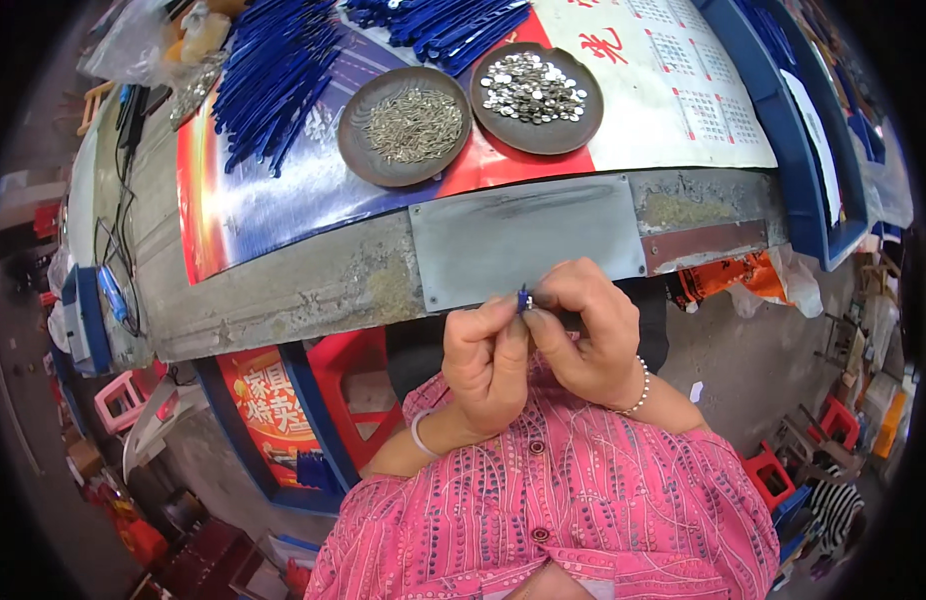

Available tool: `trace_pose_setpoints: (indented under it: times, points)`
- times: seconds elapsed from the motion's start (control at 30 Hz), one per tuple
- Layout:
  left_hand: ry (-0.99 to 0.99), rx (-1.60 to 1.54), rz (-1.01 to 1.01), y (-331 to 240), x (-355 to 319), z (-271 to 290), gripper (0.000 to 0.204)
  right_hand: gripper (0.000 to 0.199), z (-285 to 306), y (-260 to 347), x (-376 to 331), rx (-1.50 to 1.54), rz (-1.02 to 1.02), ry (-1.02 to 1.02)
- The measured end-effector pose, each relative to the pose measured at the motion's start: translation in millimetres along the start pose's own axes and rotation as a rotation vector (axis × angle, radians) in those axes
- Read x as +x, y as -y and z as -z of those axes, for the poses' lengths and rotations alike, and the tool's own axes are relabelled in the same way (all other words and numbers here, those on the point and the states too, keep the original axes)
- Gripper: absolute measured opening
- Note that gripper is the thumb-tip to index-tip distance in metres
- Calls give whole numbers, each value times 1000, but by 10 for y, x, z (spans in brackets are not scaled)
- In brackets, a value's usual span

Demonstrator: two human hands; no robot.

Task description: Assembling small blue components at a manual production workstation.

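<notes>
Just off the bench's front edge, my two hands meet at the fingertips around a small dark-blue piece [524, 300] with a bit of shiny metal on it. My left hand [488, 362] pinches it from the left, thumb against bent fingers. From the right, my right hand [588, 325] has thumb and forefinger closed on the same piece. Fingers cover most of it, so its full length and shape cannot be told. Beyond the hands lie a dark dish of thin metal pins [415, 125] and another of small round metal discs [533, 88].
A grey metal plate [528, 240] is fixed at the bench's front edge. Piles of slim blue strips [273, 85] lie at the back on a poster sheet [673, 130]. A blue tray [818, 200] stands at the right. Below left is a blue crate [305, 410] beside a red stool [348, 390].
</notes>
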State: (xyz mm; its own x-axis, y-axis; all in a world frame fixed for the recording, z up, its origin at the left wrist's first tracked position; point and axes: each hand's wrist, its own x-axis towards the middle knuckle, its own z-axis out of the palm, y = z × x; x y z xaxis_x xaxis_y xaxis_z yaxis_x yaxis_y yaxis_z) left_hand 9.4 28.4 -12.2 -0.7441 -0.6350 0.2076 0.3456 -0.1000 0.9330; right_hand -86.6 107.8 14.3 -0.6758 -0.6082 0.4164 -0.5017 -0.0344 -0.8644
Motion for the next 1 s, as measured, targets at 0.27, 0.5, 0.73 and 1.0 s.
trace_pose_setpoints:
  times: [0.27, 0.5, 0.73, 1.0]
  points:
    - [66, 127, -134, -28, 36, 34, 18, 18, -167, -69, -81, -20, 135, -152]
    - [17, 153, -138, -5, 34, 31, 19, 15, -196, -33, -83, -189, 107, -99]
    - [34, 109, -90, 26, -2, 6, 17, 9, -224, 10, -99, -277, 46, -137]
    - [-101, 20, 9, -123, 2, 81, 22, 16, -177, 85, 203, 6, 17, 134]
